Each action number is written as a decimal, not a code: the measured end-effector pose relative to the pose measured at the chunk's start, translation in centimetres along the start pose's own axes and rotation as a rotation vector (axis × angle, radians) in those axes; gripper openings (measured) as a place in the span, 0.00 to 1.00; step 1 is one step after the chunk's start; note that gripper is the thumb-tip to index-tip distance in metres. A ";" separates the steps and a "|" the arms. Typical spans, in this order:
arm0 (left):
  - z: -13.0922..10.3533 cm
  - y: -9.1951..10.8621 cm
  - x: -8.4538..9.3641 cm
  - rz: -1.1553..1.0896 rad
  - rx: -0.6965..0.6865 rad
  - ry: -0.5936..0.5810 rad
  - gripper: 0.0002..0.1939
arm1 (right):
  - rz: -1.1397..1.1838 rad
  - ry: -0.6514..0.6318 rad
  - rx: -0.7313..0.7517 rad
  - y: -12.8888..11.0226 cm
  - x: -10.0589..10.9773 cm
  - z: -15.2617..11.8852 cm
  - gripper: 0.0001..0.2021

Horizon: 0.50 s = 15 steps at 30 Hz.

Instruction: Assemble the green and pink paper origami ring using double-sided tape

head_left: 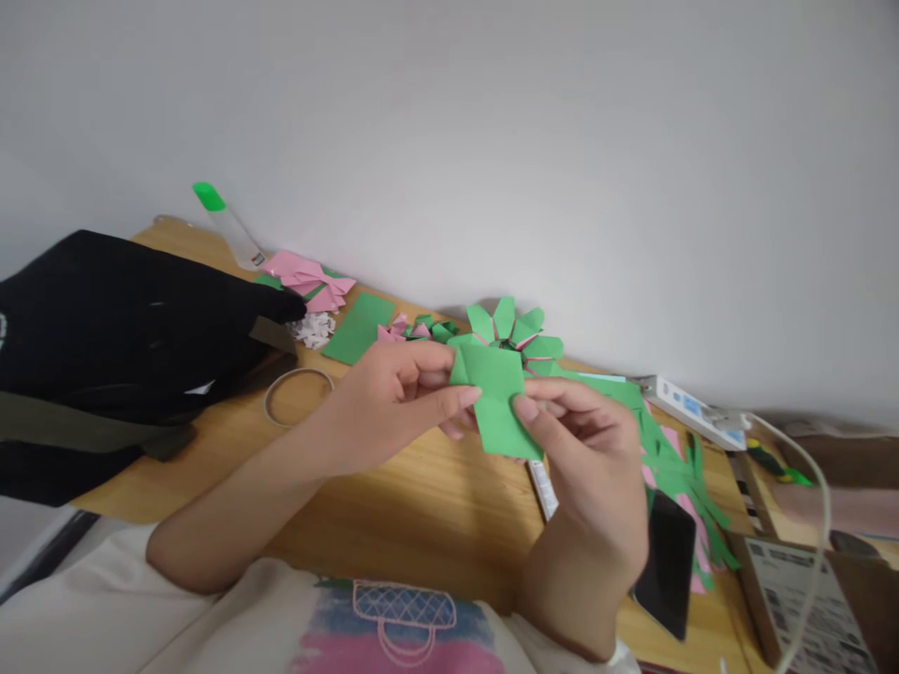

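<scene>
Your left hand (pixel 393 398) pinches the green paper (pixel 500 384) at its left side | your right hand (pixel 594 445) grips its right edge | paper sits between both, above the bench (pixel 393 524), neither nearer | long axis points away from you, far end leaning left

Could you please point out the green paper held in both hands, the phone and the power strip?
Held green paper (pixel 499 381), head view: middle of its face.
Phone (pixel 665 565), head view: its dark screen.
Power strip (pixel 691 412), head view: middle of its body.
</scene>
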<state>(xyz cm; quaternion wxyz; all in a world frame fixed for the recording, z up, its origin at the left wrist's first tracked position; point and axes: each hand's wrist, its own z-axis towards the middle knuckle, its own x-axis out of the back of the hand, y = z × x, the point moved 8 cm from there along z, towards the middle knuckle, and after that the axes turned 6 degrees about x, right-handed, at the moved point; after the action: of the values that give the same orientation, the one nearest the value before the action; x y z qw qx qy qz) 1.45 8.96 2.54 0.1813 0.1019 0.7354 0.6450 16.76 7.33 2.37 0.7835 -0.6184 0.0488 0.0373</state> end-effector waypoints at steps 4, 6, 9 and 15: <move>-0.2 0.5 0.3 0.092 -0.031 0.016 0.06 | 0.000 -0.027 0.020 -0.1 0.0 -0.1 0.06; -0.3 0.7 0.3 0.093 -0.038 0.011 0.05 | -0.013 -0.038 0.026 -0.2 0.0 -0.2 0.07; -0.5 0.7 0.3 0.072 -0.037 0.017 0.05 | -0.013 -0.038 0.025 -0.2 0.1 -0.2 0.09; -0.8 0.9 0.2 0.123 -0.063 0.006 0.08 | -0.073 -0.069 0.083 -0.7 0.0 -0.2 0.09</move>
<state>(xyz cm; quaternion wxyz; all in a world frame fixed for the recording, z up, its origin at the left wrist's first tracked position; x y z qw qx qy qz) 0.88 8.47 3.50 0.1425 0.1393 0.7076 0.6780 16.86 7.00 2.96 0.8104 -0.5853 0.0008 0.0280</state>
